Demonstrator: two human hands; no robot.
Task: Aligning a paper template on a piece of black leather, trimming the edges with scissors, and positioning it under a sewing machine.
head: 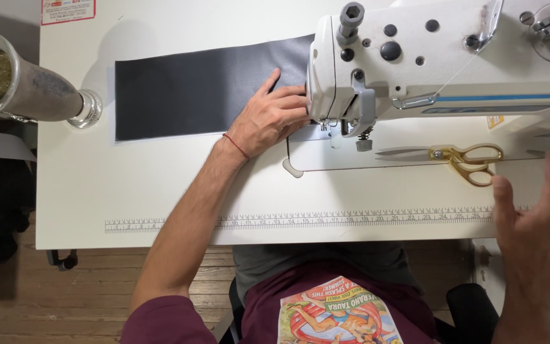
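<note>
At far left I see a metal cup of green herb [7, 79]. My left hand [268, 118] lies flat, fingers spread, pressing the dark rectangular fabric strip [192, 89] by the white sewing machine [428, 57]. Gold-handled scissors [459, 159] lie near my right hand [542, 216], which hovers open, holding nothing.

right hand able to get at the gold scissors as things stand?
Probably yes. The right hand is open and empty at the table's right edge, and the scissors lie flat just beyond its fingers with bare table between. The machine sits behind them, not over the handles.
</note>
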